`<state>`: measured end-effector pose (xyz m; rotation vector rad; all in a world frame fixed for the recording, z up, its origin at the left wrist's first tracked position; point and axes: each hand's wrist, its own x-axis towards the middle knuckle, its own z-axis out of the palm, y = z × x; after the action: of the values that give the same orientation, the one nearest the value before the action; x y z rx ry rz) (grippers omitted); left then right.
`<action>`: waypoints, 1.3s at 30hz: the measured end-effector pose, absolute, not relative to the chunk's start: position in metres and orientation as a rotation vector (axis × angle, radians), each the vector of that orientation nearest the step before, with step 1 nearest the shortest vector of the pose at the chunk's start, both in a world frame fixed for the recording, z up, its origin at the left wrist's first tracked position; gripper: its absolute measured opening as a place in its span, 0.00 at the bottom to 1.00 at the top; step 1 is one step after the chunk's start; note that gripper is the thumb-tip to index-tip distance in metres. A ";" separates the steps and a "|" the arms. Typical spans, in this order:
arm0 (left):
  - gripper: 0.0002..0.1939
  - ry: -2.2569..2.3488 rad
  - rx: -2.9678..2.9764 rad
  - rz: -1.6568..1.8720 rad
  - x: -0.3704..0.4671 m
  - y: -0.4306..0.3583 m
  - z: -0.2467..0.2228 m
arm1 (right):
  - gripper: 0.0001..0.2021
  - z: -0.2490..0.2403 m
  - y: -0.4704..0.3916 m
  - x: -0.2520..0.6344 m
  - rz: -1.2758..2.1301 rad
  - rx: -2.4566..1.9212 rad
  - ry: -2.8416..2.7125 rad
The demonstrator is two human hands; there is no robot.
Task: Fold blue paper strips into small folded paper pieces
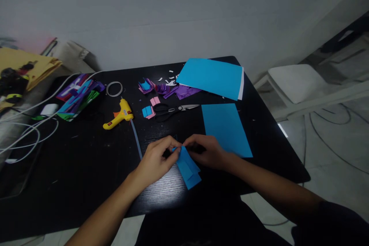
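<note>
A folded blue paper strip [188, 169] hangs slanting over the front part of the black table. My left hand [158, 157] pinches its upper left corner between thumb and index finger. At the top edge of the strip, the fingertips of my right hand [203, 150] are pressed together, close to the left fingertips. Behind my right hand lies a flat blue sheet [226, 128]. Black-handled scissors [175, 110] rest beyond both hands, with small blue and pink folded pieces [148, 112] just left of their handles.
A yellow glue gun [122, 115] and a tape ring [114, 89] lie left of centre. Larger blue sheets [211, 77], purple paper [186, 91] and white scraps are at the back. Coloured strips [77, 98] and white cables [37, 127] occupy the left; a white stool [296, 82] stands right.
</note>
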<state>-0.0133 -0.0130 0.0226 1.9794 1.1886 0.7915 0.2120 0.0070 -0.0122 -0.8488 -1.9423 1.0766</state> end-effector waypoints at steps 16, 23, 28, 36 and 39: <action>0.05 1.197 1.935 0.694 -0.014 -0.012 0.026 | 0.05 -0.010 0.007 0.213 1.084 -0.872 -1.957; 0.04 1.193 1.920 0.642 -0.014 -0.012 0.028 | 0.06 -0.010 0.008 0.214 1.092 -0.872 -1.969; 0.05 1.184 1.931 0.593 -0.014 -0.012 0.029 | 0.06 -0.010 0.008 0.215 1.130 -0.873 -1.970; 0.06 1.146 1.992 0.590 -0.013 -0.012 0.029 | 0.07 -0.011 0.009 0.215 1.152 -0.886 -1.990; 0.06 1.155 1.999 0.571 -0.012 -0.012 0.029 | 0.06 -0.010 0.011 0.216 1.168 -0.875 -2.006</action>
<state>-0.0124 -0.0124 0.0288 1.9991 1.1548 0.5709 0.2157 0.0106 -0.0102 -0.8746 -2.0059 1.1682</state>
